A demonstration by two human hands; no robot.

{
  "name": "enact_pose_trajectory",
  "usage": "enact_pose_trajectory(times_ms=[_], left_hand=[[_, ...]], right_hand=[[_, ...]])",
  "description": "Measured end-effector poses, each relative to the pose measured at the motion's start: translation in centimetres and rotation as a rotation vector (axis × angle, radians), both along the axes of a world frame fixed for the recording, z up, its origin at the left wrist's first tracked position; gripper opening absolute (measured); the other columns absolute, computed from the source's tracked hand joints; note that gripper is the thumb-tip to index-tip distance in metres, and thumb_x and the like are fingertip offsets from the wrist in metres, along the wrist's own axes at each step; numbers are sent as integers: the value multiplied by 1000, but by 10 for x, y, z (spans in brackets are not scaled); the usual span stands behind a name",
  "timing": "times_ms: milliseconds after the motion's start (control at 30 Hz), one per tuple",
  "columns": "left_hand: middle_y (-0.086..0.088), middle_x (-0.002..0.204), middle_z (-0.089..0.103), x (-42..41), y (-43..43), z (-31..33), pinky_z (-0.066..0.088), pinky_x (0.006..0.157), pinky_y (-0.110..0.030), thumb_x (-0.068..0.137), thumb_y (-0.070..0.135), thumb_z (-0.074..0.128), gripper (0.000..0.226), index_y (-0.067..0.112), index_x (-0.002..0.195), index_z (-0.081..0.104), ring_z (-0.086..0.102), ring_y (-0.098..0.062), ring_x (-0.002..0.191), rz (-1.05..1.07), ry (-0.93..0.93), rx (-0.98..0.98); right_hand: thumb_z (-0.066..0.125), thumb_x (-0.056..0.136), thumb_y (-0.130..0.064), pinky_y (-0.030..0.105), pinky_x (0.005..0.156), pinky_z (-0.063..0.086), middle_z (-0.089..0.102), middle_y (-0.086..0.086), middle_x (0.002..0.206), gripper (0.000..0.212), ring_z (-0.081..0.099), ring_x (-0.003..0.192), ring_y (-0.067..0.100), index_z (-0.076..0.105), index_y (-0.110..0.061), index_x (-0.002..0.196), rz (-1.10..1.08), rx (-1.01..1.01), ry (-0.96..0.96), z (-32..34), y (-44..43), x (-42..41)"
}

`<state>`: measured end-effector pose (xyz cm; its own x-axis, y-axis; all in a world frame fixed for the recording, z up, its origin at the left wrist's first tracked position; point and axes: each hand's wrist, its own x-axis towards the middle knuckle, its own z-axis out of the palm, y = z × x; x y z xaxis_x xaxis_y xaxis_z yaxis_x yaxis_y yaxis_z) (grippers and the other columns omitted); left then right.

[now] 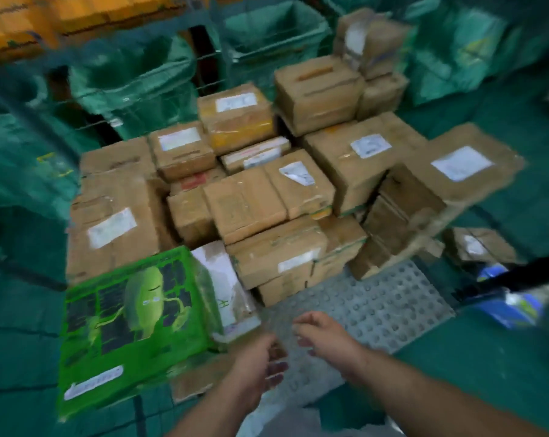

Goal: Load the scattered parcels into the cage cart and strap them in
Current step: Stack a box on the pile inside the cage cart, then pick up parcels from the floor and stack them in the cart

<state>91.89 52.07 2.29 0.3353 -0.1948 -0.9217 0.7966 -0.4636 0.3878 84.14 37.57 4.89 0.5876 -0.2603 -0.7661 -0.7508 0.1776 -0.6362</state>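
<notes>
Brown cardboard parcels [266, 197] lie piled on the grey bumpy mat [380, 307]. The left hand [260, 362] and right hand [326, 337] hold nothing, fingers loosely bent. Best to grab the green picture box [134, 316] by both sides.

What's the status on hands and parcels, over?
Left hand and right hand empty, fingers loose. Cardboard parcels piled ahead. Green box beside left hand; nothing between hands and pile.
</notes>
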Motion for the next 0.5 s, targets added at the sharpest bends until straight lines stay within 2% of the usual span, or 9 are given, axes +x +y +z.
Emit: enact_pose_trajectory(times_ms=[33, 133, 233, 400, 500], left_hand=[[-6, 88, 72, -4, -21, 3, 48, 69, -30, 101, 32, 54, 26, 12, 102, 70, 65, -21, 75, -54, -18, -1], [-6, 88, 74, -24, -75, 8, 46, 66, -30, 103, 30, 52, 26, 11, 102, 70, 63, -20, 71, -184, -66, -23], [-8, 91, 72, -67, -133, 18, 45, 68, -30, 104, 29, 52, 25, 10, 105, 69, 64, -23, 75, -336, -102, -51], [-7, 89, 72, -162, -211, 25, 43, 65, -30, 103, 24, 54, 20, 11, 98, 69, 64, -24, 76, -511, -142, -56], [-9, 89, 74, -238, -255, 22, 45, 67, -31, 102, 23, 55, 19, 11, 99, 69, 66, -26, 78, -603, -131, -66]], right_hand=[[63, 95, -40, 39, 98, 54, 71, -3, 110, 19, 67, 104, 15, 65, -26, 109, -77, 22, 7, -3, -12, -17], [66, 91, -39, 34, 86, 52, 73, 3, 111, 26, 68, 99, 18, 66, -20, 109, -359, 111, 21, -6, -47, -69], [61, 99, -34, 32, 80, 48, 72, 6, 111, 27, 67, 96, 20, 64, -14, 116, -604, 139, 4, -8, -85, -137], [62, 98, -30, 30, 71, 44, 71, 4, 97, 16, 63, 80, 17, 65, -16, 104, -868, 152, -59, -11, -133, -250], [62, 97, -28, 30, 72, 45, 71, 1, 92, 13, 62, 79, 17, 65, -16, 101, -981, 125, -75, -11, -161, -332]])
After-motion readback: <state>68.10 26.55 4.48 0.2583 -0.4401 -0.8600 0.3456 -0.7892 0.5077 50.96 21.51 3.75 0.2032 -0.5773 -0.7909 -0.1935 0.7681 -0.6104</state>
